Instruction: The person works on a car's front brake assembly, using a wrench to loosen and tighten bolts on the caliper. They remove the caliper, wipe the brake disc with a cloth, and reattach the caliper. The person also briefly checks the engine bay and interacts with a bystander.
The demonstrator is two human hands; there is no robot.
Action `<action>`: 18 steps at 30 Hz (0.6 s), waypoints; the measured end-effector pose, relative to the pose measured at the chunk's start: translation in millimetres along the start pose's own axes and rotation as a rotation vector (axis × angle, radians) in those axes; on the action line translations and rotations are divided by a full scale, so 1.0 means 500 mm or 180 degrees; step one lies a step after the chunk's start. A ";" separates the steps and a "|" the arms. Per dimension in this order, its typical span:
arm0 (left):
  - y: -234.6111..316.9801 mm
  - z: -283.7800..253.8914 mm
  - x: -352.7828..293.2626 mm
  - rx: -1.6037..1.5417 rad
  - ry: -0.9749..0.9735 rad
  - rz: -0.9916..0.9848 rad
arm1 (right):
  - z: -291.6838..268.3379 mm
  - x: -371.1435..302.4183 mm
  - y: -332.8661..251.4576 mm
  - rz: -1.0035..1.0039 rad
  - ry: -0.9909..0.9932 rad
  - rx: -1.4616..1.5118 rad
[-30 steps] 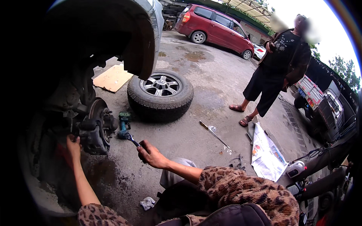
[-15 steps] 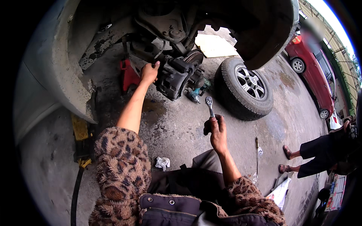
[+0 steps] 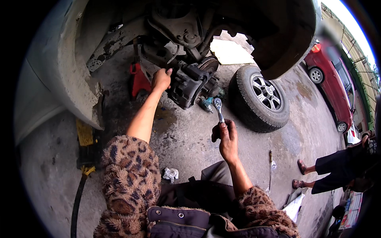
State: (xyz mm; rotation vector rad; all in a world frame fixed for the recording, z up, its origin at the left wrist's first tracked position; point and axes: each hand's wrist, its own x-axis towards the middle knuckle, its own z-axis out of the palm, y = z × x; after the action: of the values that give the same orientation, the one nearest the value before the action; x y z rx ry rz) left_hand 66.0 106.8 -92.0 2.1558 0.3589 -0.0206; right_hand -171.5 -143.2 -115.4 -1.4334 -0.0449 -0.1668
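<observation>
My left hand (image 3: 162, 80) is closed beside the left side of the dark brake caliper (image 3: 185, 85). Its fingers are curled, and whatever they may hold is hidden. Behind the caliper shows part of the brake disc (image 3: 209, 64), under the raised wheel arch. In my right hand (image 3: 228, 139) is a metal ratchet wrench (image 3: 219, 111), its round head pointing up and away from me, apart from the caliper. Just beyond that head, a teal power tool (image 3: 206, 104) lies on the ground below the hub.
A removed wheel (image 3: 262, 99) lies tilted right of the hub. Left of the caliper stands a red jack stand (image 3: 139, 80). A yellow-and-black jack (image 3: 84, 137) is at the far left. A thin rod (image 3: 270, 170) and crumpled white paper (image 3: 170, 174) lie nearer. A person (image 3: 333, 166) stands at right.
My right hand has brought the ratchet wrench slightly left and farther from me, nearer the teal power tool. My left hand stays closed beside the caliper. The whole view has shifted a little.
</observation>
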 end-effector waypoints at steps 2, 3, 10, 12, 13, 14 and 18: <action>-0.021 0.011 0.006 0.0740 0.0650 0.0807 | 0.008 -0.004 0.005 0.0039 -0.0063 -0.0027; -0.030 0.017 0.009 0.1097 0.0980 0.1225 | 0.012 -0.004 0.005 0.0034 -0.0062 -0.0011; -0.065 0.016 0.008 0.0216 0.1074 0.2478 | 0.004 0.001 0.005 0.0010 -0.0087 0.0027; -0.015 0.018 -0.004 -0.0120 0.0401 0.1062 | -0.012 0.003 0.004 -0.0040 -0.0014 0.0009; 0.003 0.006 -0.008 -0.0261 0.0107 0.0347 | -0.009 0.007 0.002 -0.0040 -0.0037 -0.0007; 0.009 0.001 0.000 -0.0150 0.0125 0.0463 | -0.006 0.012 0.001 -0.0041 -0.0057 -0.0024; 0.005 0.001 0.030 0.0327 0.0476 0.0706 | 0.003 0.010 -0.004 -0.0057 -0.0102 -0.0052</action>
State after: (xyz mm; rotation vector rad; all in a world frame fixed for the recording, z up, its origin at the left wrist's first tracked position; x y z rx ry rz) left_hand 81.0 108.9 -92.5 2.2942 0.2059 0.2539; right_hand -166.5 -142.6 -112.3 -1.4524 -0.0828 -0.1591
